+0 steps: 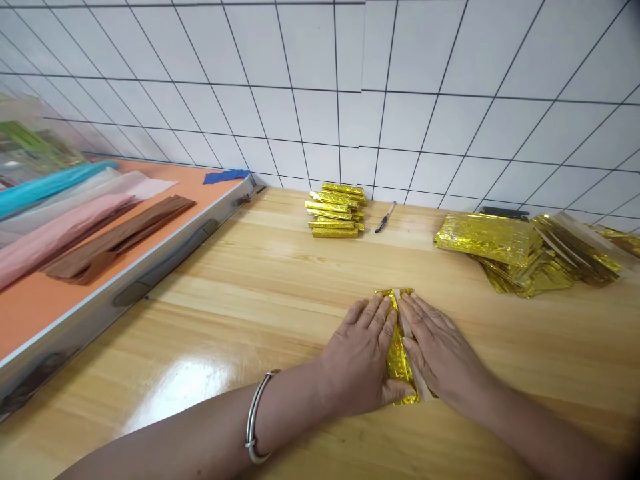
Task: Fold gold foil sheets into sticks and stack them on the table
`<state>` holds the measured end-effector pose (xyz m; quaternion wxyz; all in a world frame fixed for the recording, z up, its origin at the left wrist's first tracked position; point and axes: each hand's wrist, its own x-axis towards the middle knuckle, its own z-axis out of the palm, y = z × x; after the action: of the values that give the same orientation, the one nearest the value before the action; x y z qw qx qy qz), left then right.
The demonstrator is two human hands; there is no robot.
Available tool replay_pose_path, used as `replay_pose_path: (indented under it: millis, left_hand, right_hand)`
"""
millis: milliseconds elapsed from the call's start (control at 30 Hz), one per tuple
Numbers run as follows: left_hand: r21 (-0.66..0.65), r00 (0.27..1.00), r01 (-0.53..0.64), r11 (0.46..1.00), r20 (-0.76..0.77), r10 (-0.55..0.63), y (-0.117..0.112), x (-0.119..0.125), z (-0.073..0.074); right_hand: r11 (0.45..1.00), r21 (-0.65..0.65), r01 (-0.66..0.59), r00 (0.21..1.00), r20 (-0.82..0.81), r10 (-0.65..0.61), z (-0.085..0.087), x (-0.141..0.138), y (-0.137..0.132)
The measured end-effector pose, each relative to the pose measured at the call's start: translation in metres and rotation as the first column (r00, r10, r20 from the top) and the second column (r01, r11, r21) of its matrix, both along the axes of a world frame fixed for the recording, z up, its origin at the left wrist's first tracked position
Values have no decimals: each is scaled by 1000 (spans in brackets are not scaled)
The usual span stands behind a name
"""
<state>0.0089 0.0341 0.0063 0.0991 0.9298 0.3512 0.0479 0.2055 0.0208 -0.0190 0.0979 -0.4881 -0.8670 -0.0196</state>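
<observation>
A strip of gold foil paper (400, 357) lies on the wooden table, folded lengthwise, with a band of its pale brown backing showing along the right side. My left hand (363, 350) rests flat on the left part of the strip, fingers stretched toward the wall and thumb near the strip's near end. My right hand (437, 350) lies flat on the strip's right side, fingers straight and pressing along the backing. Both palms cover much of the paper, so its outer edges are partly hidden.
Folded gold strips (336, 212) are piled near the tiled wall, with a pen (385, 219) beside them. At right sits a heap of gold foil sheets (485, 239). On the left, an orange surface (165, 217) with a metal edge bears brown paper (120, 240) and other coloured papers.
</observation>
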Motion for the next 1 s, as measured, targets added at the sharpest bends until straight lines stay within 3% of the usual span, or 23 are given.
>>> replay_pose_path:
  millis: [600, 1000]
  left_hand:
    - [33, 999, -29, 999, -24, 29, -1, -8, 9]
    - [7, 999, -31, 999, -41, 32, 1, -9, 7]
  right_hand:
    - [1000, 0, 8, 999, 35, -8, 2, 1, 0]
    - [994, -108, 1, 999, -49, -6, 12, 3, 0]
